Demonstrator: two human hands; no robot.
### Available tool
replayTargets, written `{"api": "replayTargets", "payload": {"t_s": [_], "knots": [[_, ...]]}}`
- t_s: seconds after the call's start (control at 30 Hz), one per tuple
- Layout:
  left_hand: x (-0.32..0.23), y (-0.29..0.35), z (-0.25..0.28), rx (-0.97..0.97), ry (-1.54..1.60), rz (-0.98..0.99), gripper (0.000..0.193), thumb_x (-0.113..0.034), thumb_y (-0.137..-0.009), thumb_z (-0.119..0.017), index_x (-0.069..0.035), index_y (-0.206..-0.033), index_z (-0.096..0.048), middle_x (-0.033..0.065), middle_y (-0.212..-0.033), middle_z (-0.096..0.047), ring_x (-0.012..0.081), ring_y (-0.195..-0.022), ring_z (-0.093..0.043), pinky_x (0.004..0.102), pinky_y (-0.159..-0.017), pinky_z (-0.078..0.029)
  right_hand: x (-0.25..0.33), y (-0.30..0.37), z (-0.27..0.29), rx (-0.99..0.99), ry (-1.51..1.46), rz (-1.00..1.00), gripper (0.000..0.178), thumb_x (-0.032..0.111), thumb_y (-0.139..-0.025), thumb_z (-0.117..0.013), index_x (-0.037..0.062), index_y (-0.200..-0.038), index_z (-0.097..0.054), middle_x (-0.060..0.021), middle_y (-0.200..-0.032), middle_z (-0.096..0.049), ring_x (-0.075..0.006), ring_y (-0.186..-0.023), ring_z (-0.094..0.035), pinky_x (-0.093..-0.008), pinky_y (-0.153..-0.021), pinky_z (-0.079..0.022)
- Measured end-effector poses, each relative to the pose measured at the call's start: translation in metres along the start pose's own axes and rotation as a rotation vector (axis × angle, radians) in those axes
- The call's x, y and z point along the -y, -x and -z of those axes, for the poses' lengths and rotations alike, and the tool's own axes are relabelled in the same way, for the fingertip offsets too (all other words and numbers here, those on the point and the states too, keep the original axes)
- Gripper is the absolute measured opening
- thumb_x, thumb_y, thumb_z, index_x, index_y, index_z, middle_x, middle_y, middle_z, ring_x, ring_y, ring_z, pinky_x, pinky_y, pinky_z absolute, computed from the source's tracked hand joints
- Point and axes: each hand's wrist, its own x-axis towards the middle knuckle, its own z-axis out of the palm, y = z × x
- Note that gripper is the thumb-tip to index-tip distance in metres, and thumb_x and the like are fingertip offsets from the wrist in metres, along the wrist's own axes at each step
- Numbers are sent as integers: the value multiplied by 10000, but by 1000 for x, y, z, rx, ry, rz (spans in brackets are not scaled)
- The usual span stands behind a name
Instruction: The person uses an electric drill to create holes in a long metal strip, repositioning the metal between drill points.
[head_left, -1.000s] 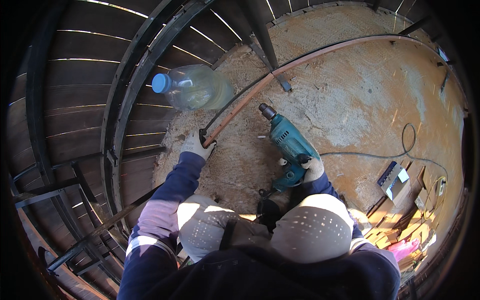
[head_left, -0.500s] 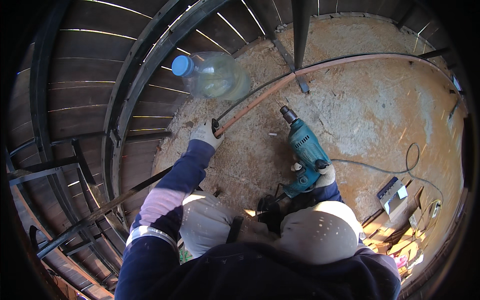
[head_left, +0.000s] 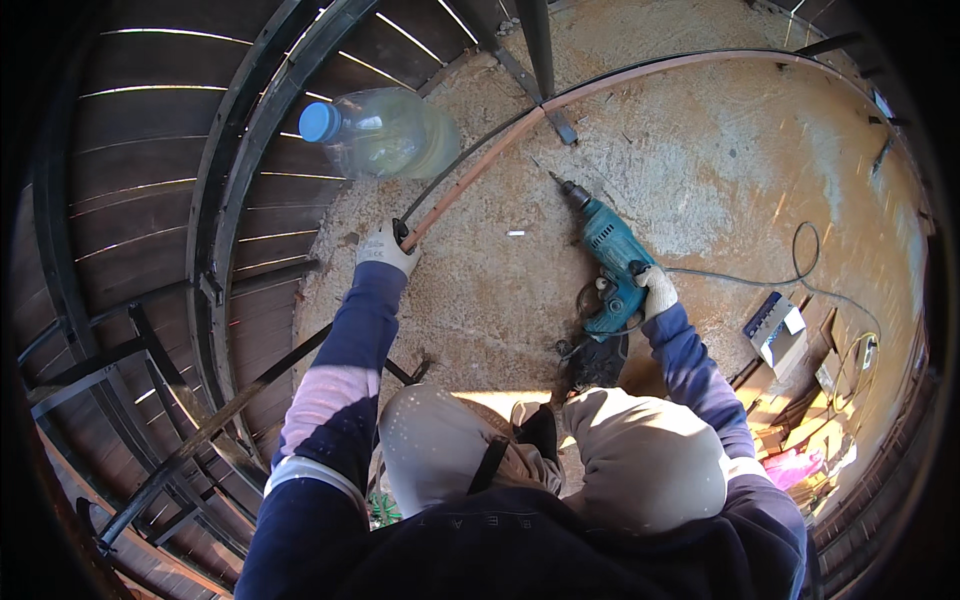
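One drill (head_left: 617, 246), right fingers (head_left: 640, 269) around its grip

A stretch of floor (head_left: 465, 310) lies open to a hand between the left hand (head_left: 385, 243), closed around the near end of a curved reddish-brown strip (head_left: 475, 177), and the teal drill (head_left: 615, 250) in the right hand (head_left: 657, 290), with only a small white piece (head_left: 515, 233) in between. A passage also runs between bit and strip toward the far right. A large bottle (head_left: 395, 135) and a dark post (head_left: 537, 45) obstruct the strip's far side; metal rails (head_left: 240, 140) hem the left. A looped cord (head_left: 740, 275), box (head_left: 775, 330) and wood scraps (head_left: 800, 425) clutter the right; knees (head_left: 650, 455) bar the near side.
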Motion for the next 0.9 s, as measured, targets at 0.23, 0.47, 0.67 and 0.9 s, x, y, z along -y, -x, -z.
{"api": "replayTargets", "payload": {"t_s": [0.23, 0.47, 0.67, 0.9], "knots": [[1, -8, -8, -109, 47, -16, 468, -352, -752, -811, -105, -1115, -649, 172, -976, -726, 353, -955, -703, 458, -846, -551, 47, 23, 19, -189, 1092, 26, 330, 177, -870, -638, -22, -1130, -675, -143, -961, -712, -251, -849, -722, -416, -746, -615], [-8, 1, 1, -118, 25, 74, 627, -381, -782, -802, -100, -1304, -601, 163, -1170, -716, 327, -1095, -688, 454, -942, -538, 163, 122, -18, -314, 1840, -366, 226, 201, -820, -671, 12, -935, -719, -113, -722, -714, -223, -665, -731, -357, -620, -571], [-6, -10, -13, -141, 14, 16, 634, -348, -795, -804, -97, -1335, -585, 160, -1228, -690, 328, -1146, -661, 443, -978, -521, 219, 143, 112, -632, 2541, -507, 278, 238, -809, -678, 43, -974, -786, -207, -961, -745, -353, -946, -728, -417, -831, -566], [-6, 10, -3, -205, 24, 110, 718, -416, -799, -825, -119, -1387, -540, 150, -1296, -658, 311, -1230, -618, 455, -1047, -461, 217, 126, 171, -649, 2565, -365, 331, 273, -868, -686, 0, -1041, -754, -216, -1033, -748, -374, -964, -732, -420, -834, -586]]}}
